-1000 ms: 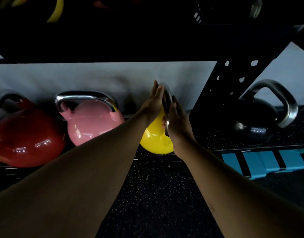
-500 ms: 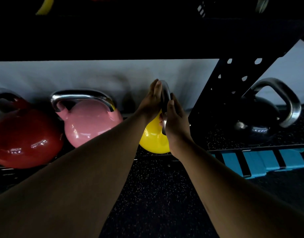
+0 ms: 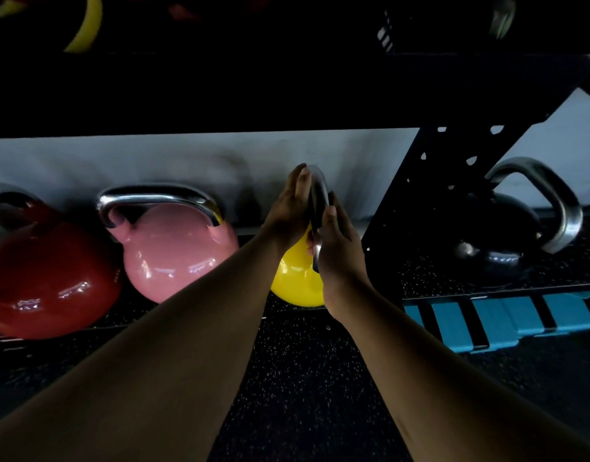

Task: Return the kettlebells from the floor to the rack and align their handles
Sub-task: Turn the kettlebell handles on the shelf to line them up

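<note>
A yellow kettlebell point(image 3: 295, 281) sits on the bottom shelf of the black rack point(image 3: 320, 95), its steel handle turned edge-on toward me. My left hand point(image 3: 288, 208) presses flat against the handle's left side, fingers straight. My right hand point(image 3: 340, 251) holds the handle's right side, thumb across its front. To its left a pink kettlebell point(image 3: 173, 251) and a red kettlebell point(image 3: 43, 281) stand on the same shelf, the pink one with its handle running left to right. A black kettlebell point(image 3: 497, 238) stands on the floor beyond the rack's upright, handle leaning right.
The rack's perforated black upright point(image 3: 430, 195) slants between the yellow and black kettlebells. A blue ribbed block point(image 3: 500, 321) lies on the speckled rubber floor point(image 3: 303, 395) at right. The upper shelf holds dim objects, one yellow point(image 3: 87, 25). A pale wall is behind.
Both hands stay clasped on the yellow kettlebell's handle; the view has shifted slightly. The handle still points edge-on and the bell has barely moved.
</note>
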{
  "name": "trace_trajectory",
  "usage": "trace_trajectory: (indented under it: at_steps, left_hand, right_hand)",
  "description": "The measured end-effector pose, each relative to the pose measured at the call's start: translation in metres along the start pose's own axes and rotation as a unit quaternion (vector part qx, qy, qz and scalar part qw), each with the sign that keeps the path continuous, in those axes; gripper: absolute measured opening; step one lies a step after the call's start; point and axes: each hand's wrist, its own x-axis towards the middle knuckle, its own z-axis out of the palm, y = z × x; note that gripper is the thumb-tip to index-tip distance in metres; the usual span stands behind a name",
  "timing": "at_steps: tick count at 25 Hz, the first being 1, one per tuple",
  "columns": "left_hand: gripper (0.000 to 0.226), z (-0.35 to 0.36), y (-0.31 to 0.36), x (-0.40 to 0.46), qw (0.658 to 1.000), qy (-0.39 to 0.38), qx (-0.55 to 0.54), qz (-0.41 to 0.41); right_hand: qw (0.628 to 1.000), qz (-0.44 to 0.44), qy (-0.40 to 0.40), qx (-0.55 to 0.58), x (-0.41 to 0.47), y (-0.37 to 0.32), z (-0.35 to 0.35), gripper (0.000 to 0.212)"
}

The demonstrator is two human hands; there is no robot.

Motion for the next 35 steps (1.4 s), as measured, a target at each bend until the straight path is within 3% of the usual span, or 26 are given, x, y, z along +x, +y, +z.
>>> trace_trajectory:
  at_steps: [6,14,25,27,29,31,32,35]
  left_hand:
    - [0.046,0.000,0.002,0.000,1.000,-0.011,-0.016,-0.006]
    - [0.061,-0.001,-0.005,0.002,0.999,-0.017,0.042,0.007]
    - [0.051,0.003,0.008,-0.011,0.998,0.018,0.050,-0.020]
    - [0.050,0.001,0.019,-0.015,0.997,0.004,0.078,-0.026]
    - [0.050,-0.017,0.032,-0.026,0.963,-0.054,0.264,-0.004]
    - [0.052,-0.038,0.030,-0.034,0.878,-0.087,0.470,0.027]
    - [0.052,-0.056,0.031,-0.044,0.853,-0.067,0.516,0.032]
    - [0.050,-0.116,0.044,-0.061,0.837,-0.009,0.545,0.048]
  right_hand:
    - [0.999,0.008,0.004,0.042,-0.001,-0.001,0.007,0.044]
    - [0.999,-0.015,-0.030,0.034,-0.006,-0.004,0.000,0.044]
    - [0.994,0.007,-0.045,0.094,-0.004,-0.008,-0.004,0.040]
    - [0.999,0.005,-0.042,0.006,-0.003,-0.012,-0.008,0.038]
    - [0.984,-0.008,-0.033,-0.175,0.001,-0.022,-0.005,0.036]
    - [0.933,-0.038,0.009,-0.359,0.011,-0.024,-0.005,0.042]
    - [0.897,-0.076,0.011,-0.435,0.012,-0.031,-0.002,0.043]
    - [0.802,-0.214,-0.027,-0.556,0.007,-0.059,0.019,0.050]
